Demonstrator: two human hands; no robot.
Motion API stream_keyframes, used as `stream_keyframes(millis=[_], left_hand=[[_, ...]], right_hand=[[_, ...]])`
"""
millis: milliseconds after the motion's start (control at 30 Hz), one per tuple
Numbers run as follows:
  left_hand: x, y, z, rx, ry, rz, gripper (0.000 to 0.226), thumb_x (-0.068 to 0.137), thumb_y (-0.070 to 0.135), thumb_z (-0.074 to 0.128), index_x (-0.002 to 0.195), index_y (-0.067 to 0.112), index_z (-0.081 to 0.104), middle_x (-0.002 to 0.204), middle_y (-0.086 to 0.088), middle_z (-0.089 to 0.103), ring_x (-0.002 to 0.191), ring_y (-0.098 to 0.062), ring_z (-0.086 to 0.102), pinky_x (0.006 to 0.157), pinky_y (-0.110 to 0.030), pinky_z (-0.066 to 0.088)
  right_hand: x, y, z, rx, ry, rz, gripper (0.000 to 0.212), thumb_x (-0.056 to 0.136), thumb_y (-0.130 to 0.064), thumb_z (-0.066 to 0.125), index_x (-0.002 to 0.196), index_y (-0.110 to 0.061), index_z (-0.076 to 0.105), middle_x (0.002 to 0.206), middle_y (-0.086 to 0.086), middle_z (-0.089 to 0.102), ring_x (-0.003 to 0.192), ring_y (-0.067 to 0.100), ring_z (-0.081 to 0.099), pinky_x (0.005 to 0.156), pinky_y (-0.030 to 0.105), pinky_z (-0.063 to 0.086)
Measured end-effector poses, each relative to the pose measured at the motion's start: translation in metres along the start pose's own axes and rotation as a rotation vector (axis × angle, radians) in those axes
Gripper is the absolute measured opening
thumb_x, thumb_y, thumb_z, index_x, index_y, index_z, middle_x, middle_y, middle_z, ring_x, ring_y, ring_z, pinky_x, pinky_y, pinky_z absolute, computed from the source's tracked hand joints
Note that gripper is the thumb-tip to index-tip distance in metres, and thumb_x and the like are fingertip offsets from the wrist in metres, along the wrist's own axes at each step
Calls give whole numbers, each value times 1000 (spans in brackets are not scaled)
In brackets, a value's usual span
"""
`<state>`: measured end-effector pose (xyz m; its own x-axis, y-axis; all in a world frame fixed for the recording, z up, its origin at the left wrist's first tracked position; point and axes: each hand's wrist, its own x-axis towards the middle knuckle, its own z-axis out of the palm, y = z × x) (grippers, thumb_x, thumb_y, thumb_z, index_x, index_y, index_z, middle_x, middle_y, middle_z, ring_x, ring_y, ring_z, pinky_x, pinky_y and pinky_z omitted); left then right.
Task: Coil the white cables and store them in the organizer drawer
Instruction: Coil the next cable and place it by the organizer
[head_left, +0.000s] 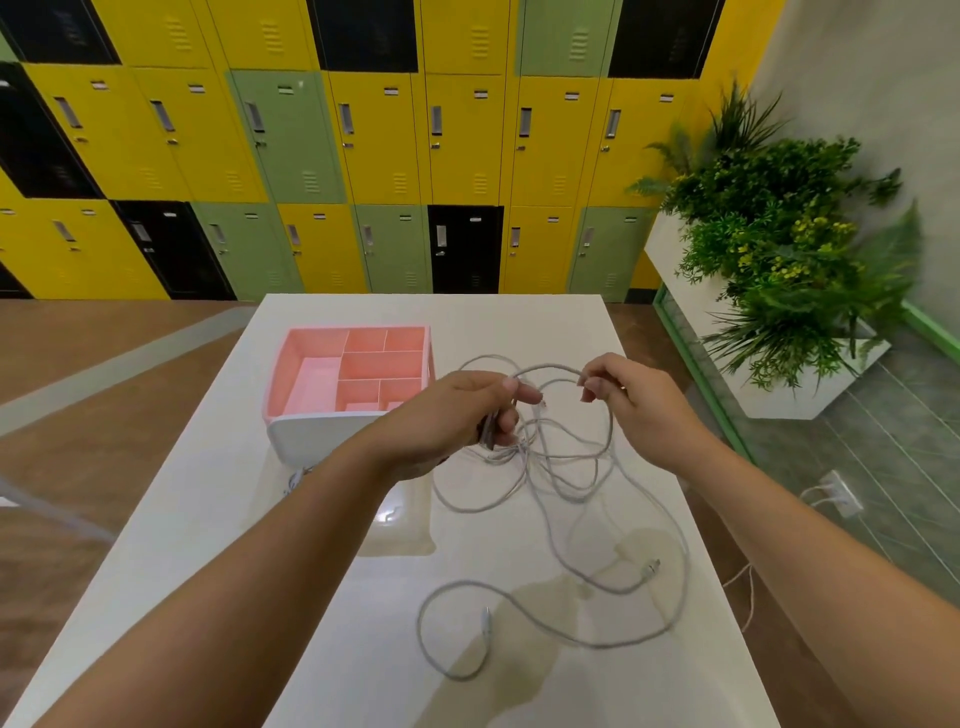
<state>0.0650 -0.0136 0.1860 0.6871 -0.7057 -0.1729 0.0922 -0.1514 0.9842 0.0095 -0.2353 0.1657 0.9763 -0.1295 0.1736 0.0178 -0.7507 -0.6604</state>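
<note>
While the left hand (457, 415) curls round a bunch of white cable (550, 368), the right hand (628, 400) pinches one strand — both above the table (519, 322). Loose loops lie there, right of the pink organizer (311, 374).

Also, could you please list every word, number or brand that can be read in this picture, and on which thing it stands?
No text can be read in this picture.
Small label plates on the locker doors: too small and blurred to read.
Organizer: no print visible.
White cables: no marking visible.
</note>
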Motion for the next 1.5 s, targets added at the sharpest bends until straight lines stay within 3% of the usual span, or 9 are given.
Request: stream_keyframes(millis=[167,367,533,633,833,1000,1267,1400,1500], left_hand=[[3,1,3,-10,-30,9,34,105,22,38,113,2,65,64,6,52,65,-12,51,88,-38,45],[7,-1,14,44,-51,52,37,106,18,33,101,-9,58,59,11,46,58,-7,45,72,-24,49],[8,-4,15,8,-24,39,33,106,16,32,97,2,60,58,9,45,55,-6,46,65,-19,47],[9,-8,15,91,10,56,35,106,17,33,100,-5,60,60,10,49,58,-5,49,68,-21,47],[9,-11,11,193,32,62,33,106,21,37,91,7,63,62,10,50,62,-9,49,75,-33,43],[9,-6,15,142,124,12,35,106,23,34,89,12,63,62,8,45,58,-8,43,77,-33,45],[9,-9,16,118,191,-50,40,104,28,34,92,9,67,62,7,43,60,-11,43,71,-25,43],[8,-8,14,12,181,-33,38,105,21,34,100,5,68,60,5,45,58,-12,45,92,-49,48],[7,-5,9,-88,159,-31,36,105,17,33,106,6,67,62,4,47,61,-14,45,102,-50,44]], right_hand=[[0,-2,1,79,-77,46,11,99,-18,50,99,-22,61,91,-14,65,87,14,61,71,32,48],[-5,-22,17,448,-253,-14,22,96,-21,55,108,-5,64,97,10,67,86,15,61,82,29,51],[-6,-29,18,504,-301,-25,26,89,-35,55,101,-13,65,93,13,66,82,11,58,83,34,49],[-6,-27,19,499,-322,-35,23,93,-33,53,101,-15,65,100,18,65,84,12,58,84,34,49],[-3,-24,21,453,-360,-10,30,96,-31,53,102,-2,61,97,20,62,82,17,58,83,36,49],[-3,-20,19,477,-299,37,9,97,-14,53,97,-9,61,78,3,57,65,5,52,63,21,46],[5,-13,-1,322,-65,-8,15,95,-14,57,86,-24,63,71,-7,60,62,2,52,63,17,44],[8,-3,-7,253,-13,3,11,94,-9,57,91,-18,63,76,-6,63,67,-1,57,66,11,45],[8,14,-10,215,46,55,13,94,-10,57,88,-21,61,77,-6,64,72,2,59,67,12,44]])
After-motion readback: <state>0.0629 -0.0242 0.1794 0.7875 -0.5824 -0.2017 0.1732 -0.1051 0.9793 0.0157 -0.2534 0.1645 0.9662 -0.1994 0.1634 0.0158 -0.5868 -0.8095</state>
